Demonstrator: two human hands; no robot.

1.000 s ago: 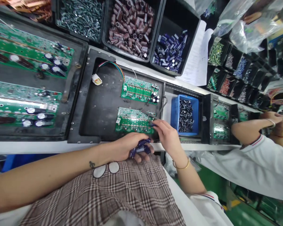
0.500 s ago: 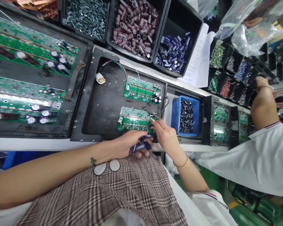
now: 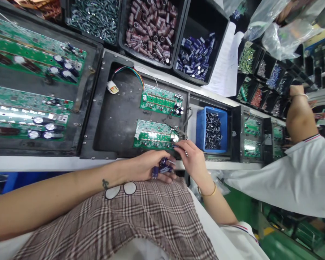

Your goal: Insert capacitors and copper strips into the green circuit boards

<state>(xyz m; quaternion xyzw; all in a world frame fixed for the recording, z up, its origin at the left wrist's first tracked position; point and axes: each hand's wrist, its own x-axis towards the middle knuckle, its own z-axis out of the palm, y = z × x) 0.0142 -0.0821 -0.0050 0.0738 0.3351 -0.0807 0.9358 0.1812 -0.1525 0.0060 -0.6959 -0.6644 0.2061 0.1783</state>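
Two bare hands work at the near edge of a black tray (image 3: 103, 108) that sits on the desk (image 3: 29, 163). In the left hand (image 3: 146, 168) lies a small bunch of blue capacitors (image 3: 162, 168), the fingers curled under them in a loose clenched grip, just off the tray's front rim. Beside it the right hand (image 3: 193, 160) reaches onto the near circuit board (image 3: 154, 134), its fingertips (image 3: 178, 145) pinched together at the board's right end, by a silver-topped part; whatever small piece they hold is too hidden to tell. A gold bangle circles that wrist. Farther back in the same tray lies a second circuit board (image 3: 161, 100), with a fan of coloured wires (image 3: 130, 72) running to a white connector (image 3: 112, 87).

Beyond the tray stand black bins: one of blue capacitors (image 3: 195, 56), one of maroon capacitors (image 3: 151, 27), one of silver parts (image 3: 94, 18). Right of the tray a blue box (image 3: 211, 130) holds dark capacitors. Left of it, another tray carries long green boards (image 3: 29, 90).

At the far right a co-worker in a white sleeve (image 3: 300, 180) raises a forearm toward small bins (image 3: 262, 79)
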